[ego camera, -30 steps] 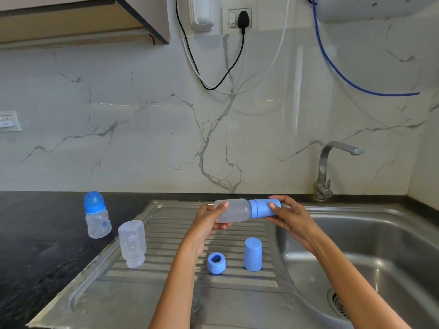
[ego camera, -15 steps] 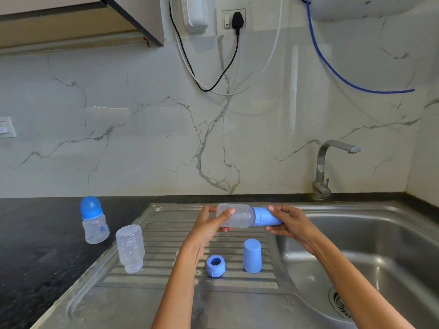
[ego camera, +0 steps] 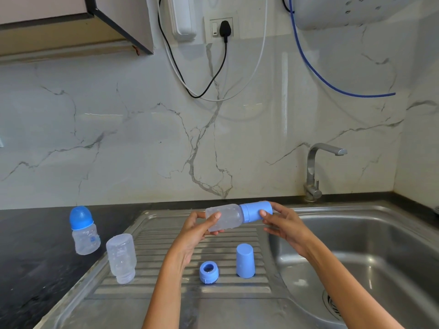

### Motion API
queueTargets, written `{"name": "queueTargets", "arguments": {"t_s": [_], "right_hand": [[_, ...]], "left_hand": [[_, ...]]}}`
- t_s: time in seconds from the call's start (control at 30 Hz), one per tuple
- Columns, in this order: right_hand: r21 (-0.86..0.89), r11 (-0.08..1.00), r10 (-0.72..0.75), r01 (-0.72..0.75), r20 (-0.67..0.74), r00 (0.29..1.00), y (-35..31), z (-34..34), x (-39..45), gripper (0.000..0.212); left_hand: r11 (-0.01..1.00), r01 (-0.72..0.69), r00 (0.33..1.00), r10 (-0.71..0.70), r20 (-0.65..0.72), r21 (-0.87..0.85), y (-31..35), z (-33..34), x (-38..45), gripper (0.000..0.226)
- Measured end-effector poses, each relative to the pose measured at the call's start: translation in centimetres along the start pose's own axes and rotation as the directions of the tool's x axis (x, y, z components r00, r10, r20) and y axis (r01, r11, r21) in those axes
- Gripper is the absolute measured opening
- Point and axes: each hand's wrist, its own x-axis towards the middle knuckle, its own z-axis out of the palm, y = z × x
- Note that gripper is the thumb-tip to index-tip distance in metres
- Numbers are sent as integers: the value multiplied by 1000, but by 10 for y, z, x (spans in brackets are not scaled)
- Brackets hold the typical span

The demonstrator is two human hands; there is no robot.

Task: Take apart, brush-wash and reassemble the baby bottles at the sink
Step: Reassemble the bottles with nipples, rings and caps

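The clear plastic baby bottle with a blue cylindrical cap (ego camera: 237, 216) was held horizontally above the ribbed steel draining board (ego camera: 166, 236), near its back edge. The left hand (ego camera: 198, 230) gripped the clear body, fingers curled round it; the right hand (ego camera: 282, 222) pinched the blue cap between thumb and fingers. Judged from this, the bottle was being capped or uncapped; which, the view did not show.

On the draining board stood an inverted clear bottle body (ego camera: 121, 257) at the left edge, with a blue screw ring (ego camera: 208, 272) and a second blue cap (ego camera: 245, 260) near the sink basin (ego camera: 380, 233): this bottle was still apart. A third bottle with blue domed lid (ego camera: 83, 230) stood assembled on the black surface (ego camera: 31, 257). No brush was visible.
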Motion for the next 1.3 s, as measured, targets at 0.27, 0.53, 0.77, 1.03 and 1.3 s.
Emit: {"name": "queueTargets", "arguments": {"t_s": [0.27,0.53,0.77,1.03,1.3], "right_hand": [[15,994,110,-110,-73,991,5,3,6,39],[55,985,174,-166,-214,961,-6,13,9,35],[85,995,-36,46,-123,992,-19,41,6,36],[-582,796,-357,166,-230,905,6,39,13,24],[-830,548,-322,108,-90,942,1,70,-2,14]], "left_hand": [[998,-52,998,51,43,24,3,-2,-3,62],[980,-24,994,2,108,198,-6,0,5,74],[898,-119,992,121,24,423,-14,14,13,67],[948,-199,939,257,-228,250,-16,0,16,50],[944,-215,900,291,-326,249,-2,-18,6,46]]}}
